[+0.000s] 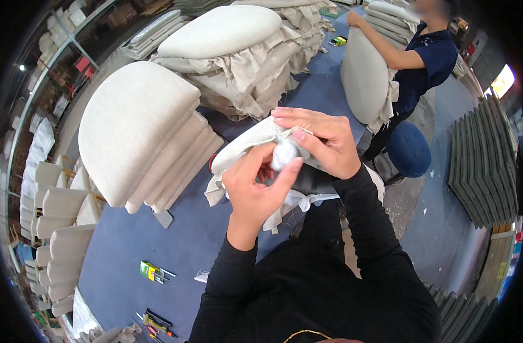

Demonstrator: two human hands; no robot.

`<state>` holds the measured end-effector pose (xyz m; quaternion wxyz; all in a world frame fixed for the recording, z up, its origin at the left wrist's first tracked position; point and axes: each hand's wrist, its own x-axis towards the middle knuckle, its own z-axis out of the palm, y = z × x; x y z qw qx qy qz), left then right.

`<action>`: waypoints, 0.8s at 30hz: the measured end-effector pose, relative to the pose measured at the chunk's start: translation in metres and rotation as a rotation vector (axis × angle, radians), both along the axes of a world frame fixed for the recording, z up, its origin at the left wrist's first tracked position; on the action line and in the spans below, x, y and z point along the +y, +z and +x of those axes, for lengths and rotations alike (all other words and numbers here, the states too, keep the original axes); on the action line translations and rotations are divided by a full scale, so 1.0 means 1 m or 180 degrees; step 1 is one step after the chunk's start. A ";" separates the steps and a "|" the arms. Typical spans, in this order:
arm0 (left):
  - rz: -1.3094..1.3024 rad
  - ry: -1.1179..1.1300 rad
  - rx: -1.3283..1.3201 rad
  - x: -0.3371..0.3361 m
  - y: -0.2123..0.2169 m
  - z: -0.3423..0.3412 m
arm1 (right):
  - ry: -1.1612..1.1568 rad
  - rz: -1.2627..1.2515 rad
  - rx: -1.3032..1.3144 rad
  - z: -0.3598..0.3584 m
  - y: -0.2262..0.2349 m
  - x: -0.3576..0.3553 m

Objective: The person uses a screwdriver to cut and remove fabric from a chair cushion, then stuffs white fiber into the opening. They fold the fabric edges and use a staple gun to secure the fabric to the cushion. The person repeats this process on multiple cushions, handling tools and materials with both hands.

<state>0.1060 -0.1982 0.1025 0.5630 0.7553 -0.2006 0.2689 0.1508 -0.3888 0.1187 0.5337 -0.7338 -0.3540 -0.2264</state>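
Observation:
A beige fabric cushion cover (244,146) is held up in front of me over the blue table (158,240). My left hand (256,188) pinches a tuft of white stuffing (284,153) at the cover's opening. The cover's edge is gripped from above by my right hand (321,140), fingers curled over the seam. Both my sleeves are black.
A stack of finished beige cushions (138,131) lies at the left, and a pile of cushions and loose covers (244,57) sits behind. A co-worker in a dark blue shirt (424,57) holds a cushion at the far right, near a blue stool (409,148). Small tools (153,271) lie near the table's front.

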 end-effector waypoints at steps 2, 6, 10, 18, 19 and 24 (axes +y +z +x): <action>0.0136 0.0220 0.0285 -0.004 0.012 -0.004 | 0.0003 -0.0028 -0.0056 0.002 0.001 0.003; 0.0362 -0.0125 0.0402 -0.004 0.020 -0.001 | -0.0115 0.0062 0.0191 0.001 0.001 0.005; 0.1075 -0.1251 0.0463 0.034 0.035 0.006 | 0.0035 -0.0055 0.0603 -0.013 0.008 0.001; 0.1598 -0.1714 0.0291 0.043 0.035 -0.013 | 0.0128 -0.0313 -0.0008 -0.029 0.005 -0.001; 0.2182 -0.1945 0.0117 0.043 0.028 -0.015 | 0.0142 -0.0317 -0.0036 -0.030 0.005 -0.002; 0.3948 -0.3106 0.1656 0.045 -0.154 -0.052 | -0.0296 -0.0022 -0.0030 -0.007 0.000 -0.017</action>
